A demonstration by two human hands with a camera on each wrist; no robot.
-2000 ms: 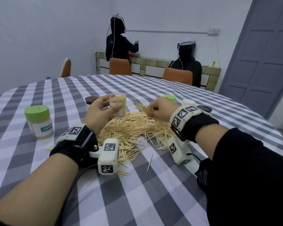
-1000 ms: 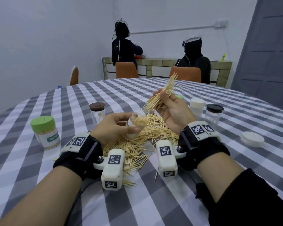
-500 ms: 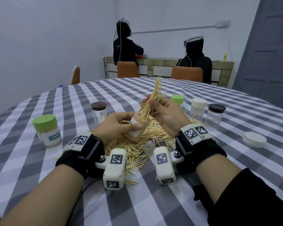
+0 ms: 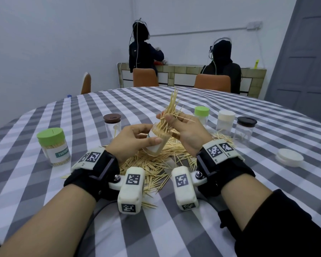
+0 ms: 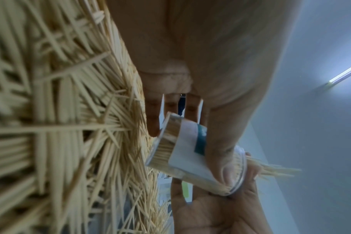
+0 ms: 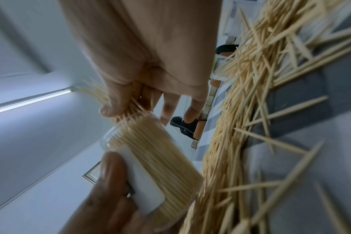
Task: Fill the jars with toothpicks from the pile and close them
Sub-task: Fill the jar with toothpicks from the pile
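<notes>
The left hand [image 4: 132, 140] holds the tilted jar [image 4: 157, 140]. The right hand [image 4: 185, 129] pinches a bunch of toothpicks [image 4: 170, 110]. Best to line up the tips, then slide them in slowly.

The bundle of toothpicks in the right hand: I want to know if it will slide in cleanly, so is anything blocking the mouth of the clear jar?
No lid is on the clear plastic jar; the toothpicks already packed inside crowd its mouth. The right hand pinches the pale wooden toothpick bundle, its lower ends at the rim, while the left hand holds the jar tilted.
</notes>
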